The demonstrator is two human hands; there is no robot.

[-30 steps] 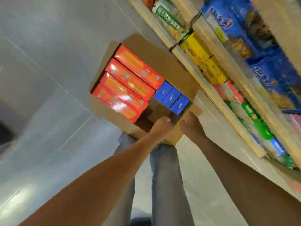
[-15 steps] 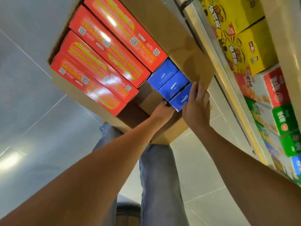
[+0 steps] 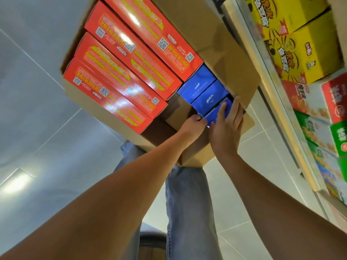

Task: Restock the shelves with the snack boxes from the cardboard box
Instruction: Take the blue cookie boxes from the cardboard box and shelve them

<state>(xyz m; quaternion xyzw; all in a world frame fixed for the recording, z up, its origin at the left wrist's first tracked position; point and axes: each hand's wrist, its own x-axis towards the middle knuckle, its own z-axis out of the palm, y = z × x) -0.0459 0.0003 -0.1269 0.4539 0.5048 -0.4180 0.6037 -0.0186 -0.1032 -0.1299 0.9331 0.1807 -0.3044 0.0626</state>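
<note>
Both hands grip 1 blue box beside QR-coded red boxes.

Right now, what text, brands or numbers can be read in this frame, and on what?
Nothing can be quoted with confidence.
red boxes: QR codes and upside-down Chinese print, blurred.
blue boxes: white print, too small.
nearest blue box: gripped by left hand and right hand, mostly covered.
yellow boxes on the shelf: stylised Chinese characters, blurred.
green boxes: blurred.
</note>
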